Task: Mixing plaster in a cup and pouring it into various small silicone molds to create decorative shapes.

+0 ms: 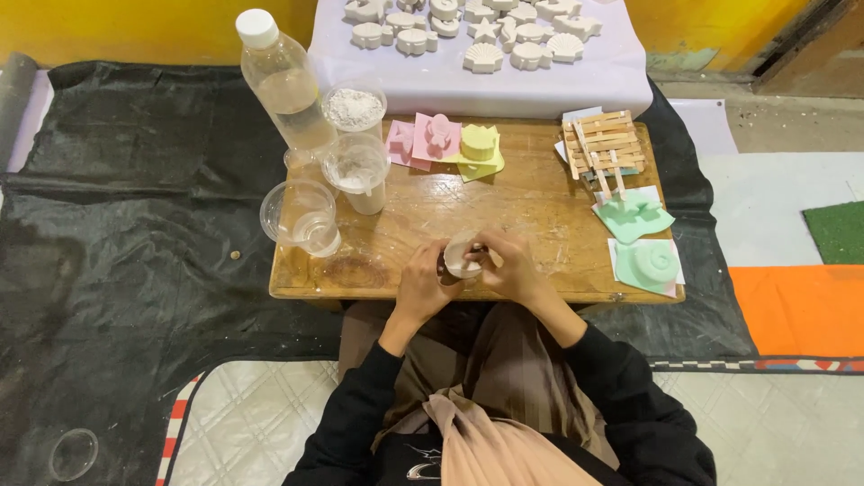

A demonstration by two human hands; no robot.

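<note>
A small white cast piece (463, 256) is gripped closed between the left hand (421, 283) and right hand (515, 268); it seems light, brittle, best held by its edges.

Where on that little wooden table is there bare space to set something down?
The wooden table is bare in its middle, between the yellow mould, the stick stack and the hands. The left side is crowded with the bottle and clear cups; the right edge holds green moulds.
</note>
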